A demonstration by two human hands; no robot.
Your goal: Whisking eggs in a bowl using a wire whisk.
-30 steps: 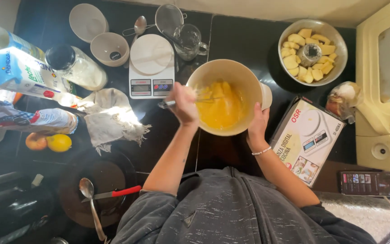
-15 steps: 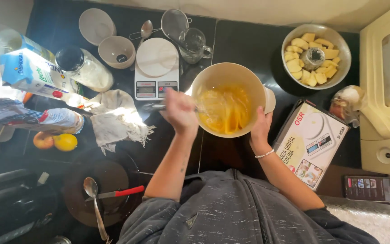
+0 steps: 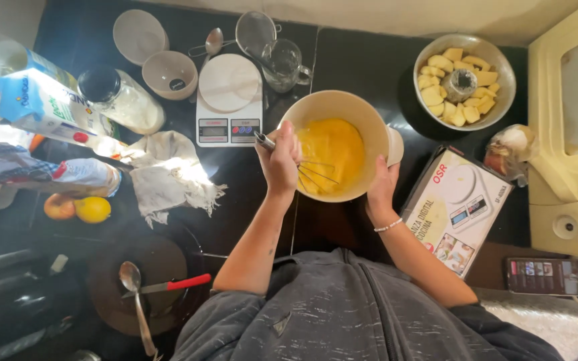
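The cream mixing bowl [image 3: 342,113] stands on the dark bench [image 3: 362,60] near its middle, just in front of the person, and holds a bright yellow liquid batter [image 3: 332,150]. The left hand [image 3: 281,160] is at the bowl's left rim, its fingers [image 3: 290,144] closed around the metal handle of a wire whisk [image 3: 302,167], whose wires lie in the batter. The right hand [image 3: 382,187] is pressed against the bowl's right outer wall, fingers curled around it; a thin bracelet [image 3: 389,226] shows at the wrist. Just left of the bowl, touching or nearly so, sits a white digital kitchen scale [image 3: 229,100]. Behind the scale, toward the bench's far edge, stand a glass measuring jug [image 3: 285,63], a sieve [image 3: 255,30], a spoon [image 3: 212,41] and two small empty bowls [image 3: 168,73]. Toward the far right corner a metal bowl [image 3: 500,100] holds pale cut fruit pieces [image 3: 436,93]. A printed carton box [image 3: 456,210] lies just right of the right hand. At the left edge are a milk carton [image 3: 41,103], a jar [image 3: 118,100], a crumpled cloth [image 3: 168,174] and a lemon [image 3: 92,209]. Near the front left corner a dark pan [image 3: 102,294] carries a spoon and a red-handled knife [image 3: 168,286].
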